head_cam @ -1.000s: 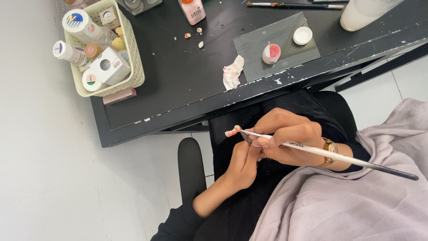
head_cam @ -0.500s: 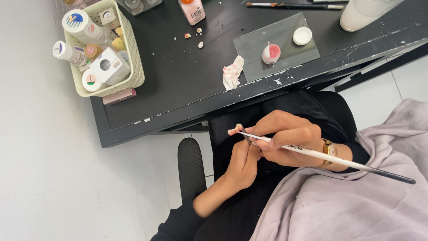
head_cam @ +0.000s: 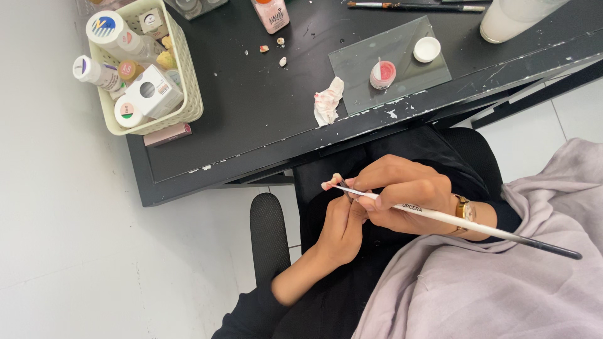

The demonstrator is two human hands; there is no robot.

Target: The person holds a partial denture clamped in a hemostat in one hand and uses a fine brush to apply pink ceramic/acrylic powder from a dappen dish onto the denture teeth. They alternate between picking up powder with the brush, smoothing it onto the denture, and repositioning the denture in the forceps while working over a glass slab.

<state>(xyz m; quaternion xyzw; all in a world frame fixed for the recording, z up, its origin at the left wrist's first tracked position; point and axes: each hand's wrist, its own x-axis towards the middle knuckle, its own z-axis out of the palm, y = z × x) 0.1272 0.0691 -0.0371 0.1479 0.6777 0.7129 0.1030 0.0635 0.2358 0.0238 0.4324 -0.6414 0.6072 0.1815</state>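
— What is your right hand doing?

— Its grip is closed around a long, thin white-handled brush with a dark end. The handle runs out toward four o'clock, and the tip points toward nine o'clock.

— And your left hand?

— It comes up from six o'clock, fingers pinched shut on a small pale pink piece. The piece sits just above your lap, below the near edge of the black desk. The brush tip touches it, or lies right against it; I cannot tell which.

— What lies on the desk?

— At one o'clock from your hands, a grey glass slab carries a small round pot of pink paste and a white round lid, apart from each other. Just beside the slab, toward nine o'clock, lies a crumpled white tissue stained pink. Far off at ten o'clock stands a cream plastic basket packed with small bottles and jars. A second brush lies along the far edge at twelve o'clock.

— Anything near your wrist?

— A gold wristwatch on your right arm, beside the grey cloth over your lap.
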